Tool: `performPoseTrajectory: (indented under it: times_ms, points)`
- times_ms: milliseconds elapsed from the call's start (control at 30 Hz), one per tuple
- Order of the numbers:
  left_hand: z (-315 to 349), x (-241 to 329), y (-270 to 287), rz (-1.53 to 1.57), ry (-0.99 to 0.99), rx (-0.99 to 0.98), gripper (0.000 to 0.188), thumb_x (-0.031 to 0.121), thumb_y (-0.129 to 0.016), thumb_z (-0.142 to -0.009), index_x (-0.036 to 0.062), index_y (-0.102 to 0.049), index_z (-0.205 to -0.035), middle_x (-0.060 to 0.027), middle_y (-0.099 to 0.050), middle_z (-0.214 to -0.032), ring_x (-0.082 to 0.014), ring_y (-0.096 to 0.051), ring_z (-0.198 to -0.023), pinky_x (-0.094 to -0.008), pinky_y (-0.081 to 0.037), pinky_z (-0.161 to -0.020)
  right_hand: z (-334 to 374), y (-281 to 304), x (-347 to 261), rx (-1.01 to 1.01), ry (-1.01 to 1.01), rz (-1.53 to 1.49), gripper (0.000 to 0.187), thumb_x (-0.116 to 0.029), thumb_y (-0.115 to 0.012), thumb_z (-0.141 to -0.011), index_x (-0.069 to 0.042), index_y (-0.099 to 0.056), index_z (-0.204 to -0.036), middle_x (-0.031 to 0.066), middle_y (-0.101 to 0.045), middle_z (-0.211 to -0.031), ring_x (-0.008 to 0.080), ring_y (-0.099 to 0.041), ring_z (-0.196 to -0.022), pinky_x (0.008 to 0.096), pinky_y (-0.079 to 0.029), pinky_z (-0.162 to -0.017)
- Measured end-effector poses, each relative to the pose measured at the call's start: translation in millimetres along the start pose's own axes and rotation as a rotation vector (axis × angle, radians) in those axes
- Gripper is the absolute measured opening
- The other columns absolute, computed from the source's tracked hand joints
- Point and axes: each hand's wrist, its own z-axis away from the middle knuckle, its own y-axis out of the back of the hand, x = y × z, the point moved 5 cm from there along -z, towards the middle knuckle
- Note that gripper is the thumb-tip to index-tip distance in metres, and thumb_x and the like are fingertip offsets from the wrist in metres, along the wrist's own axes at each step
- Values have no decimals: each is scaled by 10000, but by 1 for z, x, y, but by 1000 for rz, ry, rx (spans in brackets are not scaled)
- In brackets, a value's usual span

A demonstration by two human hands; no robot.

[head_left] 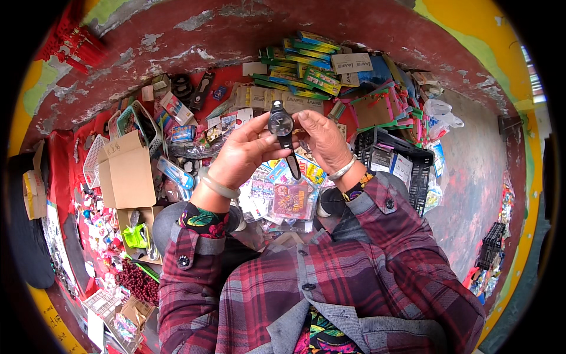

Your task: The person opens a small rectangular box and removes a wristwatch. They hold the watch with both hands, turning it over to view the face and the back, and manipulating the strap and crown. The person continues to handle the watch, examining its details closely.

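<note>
A black wristwatch point(280, 124) with a round dark dial is held up in front of me, its strap hanging open below the case. My left hand point(250, 144) grips it from the left, thumb against the case's lower edge. From the right, my right hand point(327, 141) curls in with its fingertips at the strap, partly hidden behind it. Each wrist wears a bangle. Beneath the watch lies a pile of colourful cards and packets, with a red printed packet point(292, 200) on top.
An open cardboard box point(127, 171) and a teal basket point(144, 121) stand left. At right is a black plastic crate point(420, 192). Flat green-and-yellow boxes point(303, 65) are stacked by the far red wall. Dark red beads point(137, 282) lie lower left. A white plastic bag point(442, 116) rests far right.
</note>
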Motion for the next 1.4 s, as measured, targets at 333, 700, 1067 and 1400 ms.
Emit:
performPoseTrajectory:
  times_ms: [333, 700, 1067, 1400]
  points:
    - [0, -2, -2, 33, 63, 3, 412, 70, -523, -884, -7, -415, -1275, -96, -570, -1119, -238, -605, -973, -328, -533, -808, 3, -5, 10, -242, -186, -425, 289, -259, -631, -839, -35, -625, -1021, 28, -627, -945, 125, -547, -823, 276, -443, -739]
    - [-1, -3, -4, -71, 28, -28, 425, 21, -590, -834, -21, -458, -1236, -67, -603, -1017, -152, -617, -875, -261, -546, -726, 6, -10, 5, -310, -192, -437, 291, -282, -646, -821, -37, -636, -978, 19, -620, -907, 110, -530, -801, 255, -427, -680]
    - [-2, -2, -2, -238, -22, -1, 380, 16, -582, -836, -31, -490, -1201, -73, -604, -991, -154, -617, -839, -258, -555, -690, 6, -3, 14, -232, -151, -350, 272, -308, -648, -815, -48, -668, -894, 23, -628, -896, 116, -521, -794, 280, -407, -697]
    - [-6, -15, 11, -446, -20, 147, 479, -28, -611, -805, -20, -444, -1253, -95, -615, -983, -146, -617, -855, -254, -544, -690, -1, -1, 13, -214, -154, -361, 295, -238, -596, -869, -7, -597, -1052, 72, -623, -979, 160, -586, -885, 328, -462, -822]
